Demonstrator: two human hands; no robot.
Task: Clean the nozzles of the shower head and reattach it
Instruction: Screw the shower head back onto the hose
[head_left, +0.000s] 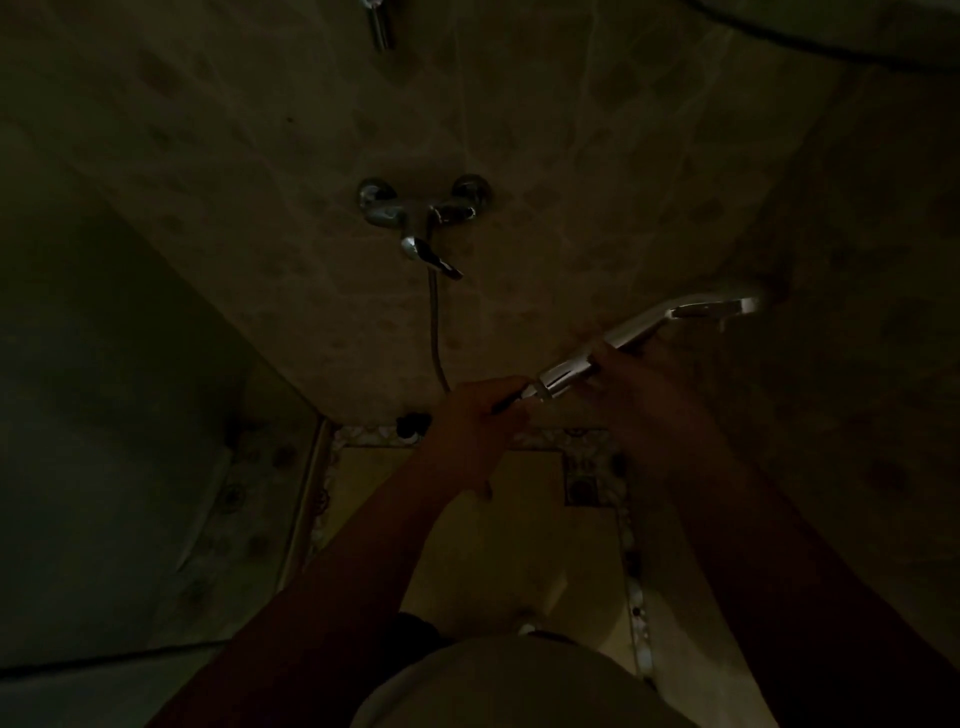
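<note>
The room is very dim. A chrome shower head (696, 310) with a long handle points up to the right, its face turned down and away, so the nozzles are hidden. My right hand (641, 387) grips the handle near its lower end. My left hand (480, 410) is curled round the hose end fitting just below the handle. The metal hose (435, 332) hangs from the wall mixer tap (423, 215) and curves down to my left hand.
Tiled wall runs ahead and to the right. A glass shower partition (171, 467) stands at the left. A floor drain (581, 487) sits in the patterned floor below my hands. A chrome pipe (379, 26) pokes in at the top. A small dark object (410, 423) lies by the wall's foot.
</note>
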